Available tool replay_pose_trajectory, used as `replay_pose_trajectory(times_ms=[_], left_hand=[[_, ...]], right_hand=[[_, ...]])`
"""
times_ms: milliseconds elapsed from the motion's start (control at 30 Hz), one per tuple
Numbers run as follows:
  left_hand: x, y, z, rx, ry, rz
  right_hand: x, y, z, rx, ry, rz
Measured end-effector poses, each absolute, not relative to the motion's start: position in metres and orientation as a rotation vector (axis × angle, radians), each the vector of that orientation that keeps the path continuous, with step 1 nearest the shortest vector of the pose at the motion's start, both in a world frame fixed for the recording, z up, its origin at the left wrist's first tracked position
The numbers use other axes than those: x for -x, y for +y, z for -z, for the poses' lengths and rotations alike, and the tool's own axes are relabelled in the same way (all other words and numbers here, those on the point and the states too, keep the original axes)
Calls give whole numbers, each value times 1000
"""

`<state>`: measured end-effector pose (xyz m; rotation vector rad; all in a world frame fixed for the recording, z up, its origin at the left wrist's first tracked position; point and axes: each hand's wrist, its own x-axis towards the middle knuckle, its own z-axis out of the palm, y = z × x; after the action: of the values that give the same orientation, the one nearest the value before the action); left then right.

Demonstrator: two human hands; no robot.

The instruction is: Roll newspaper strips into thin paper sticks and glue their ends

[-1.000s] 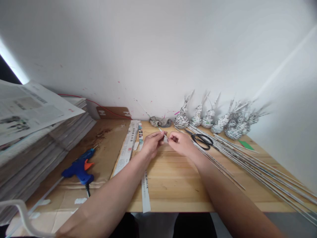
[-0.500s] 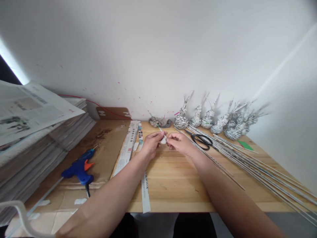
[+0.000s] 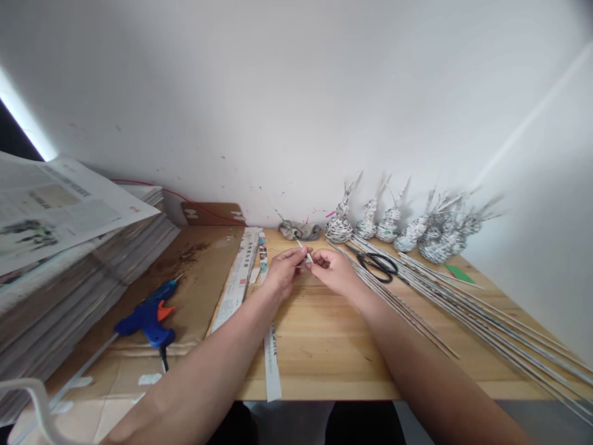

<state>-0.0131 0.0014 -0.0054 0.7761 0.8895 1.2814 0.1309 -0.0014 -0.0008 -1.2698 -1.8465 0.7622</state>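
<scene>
Above the middle of the table, a thin rolled newspaper stick [image 3: 299,240] slants up and left toward the wall. My left hand [image 3: 285,270] pinches it between thumb and fingers. Closed at its lower, whitish end is my right hand [image 3: 334,269], fingertips on the paper. The two hands almost touch, and the fingers partly hide the roll. Under my left forearm a cut newspaper strip [image 3: 272,364] lies on the wood, its lower end at the table's front edge. Black-handled scissors [image 3: 377,264] lie to the right of my right hand.
Several woven paper figures [image 3: 339,227] stand along the wall. Long paper sticks [image 3: 463,307] spread across the right side. A grey cloth [image 3: 308,231] lies behind my hands. At left are a blue glue gun [image 3: 147,318] on cardboard [image 3: 194,309], stacked newspapers [image 3: 134,247] and more strips [image 3: 238,272].
The paper stick's far tip has swung left and up. Its white end, wide between my fingers before, now looks narrower, and my right fingers have shifted slightly on it.
</scene>
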Motion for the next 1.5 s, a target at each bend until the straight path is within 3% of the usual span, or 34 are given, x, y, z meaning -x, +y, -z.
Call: replay_pose_trajectory(times_ms=[100, 267, 367, 733, 1033, 1300, 1500], left_hand=[[14, 0, 4, -827, 939, -1289], [14, 1, 6, -884, 864, -1283], [15, 3, 8, -886, 840, -1250], [15, 3, 7, -754, 812, -1196], [15, 0, 8, -905, 844, -1061], [13, -8, 8, -1050, 773, -775], [12, -11, 8, -1166, 804, -725]], right_hand=[[-128, -3, 3, 1255, -1850, -717], [-128, -5, -3, 1248, -1673, -1259], [-129, -7, -8, 1269, -1573, -1409], [-140, 5, 15, 1323, -1719, -1210], [-176, 14, -9, 1374, -1863, -1080], [-168, 8, -19, 985, -1519, -1518], [-167, 9, -16, 957, -1397, -1559]])
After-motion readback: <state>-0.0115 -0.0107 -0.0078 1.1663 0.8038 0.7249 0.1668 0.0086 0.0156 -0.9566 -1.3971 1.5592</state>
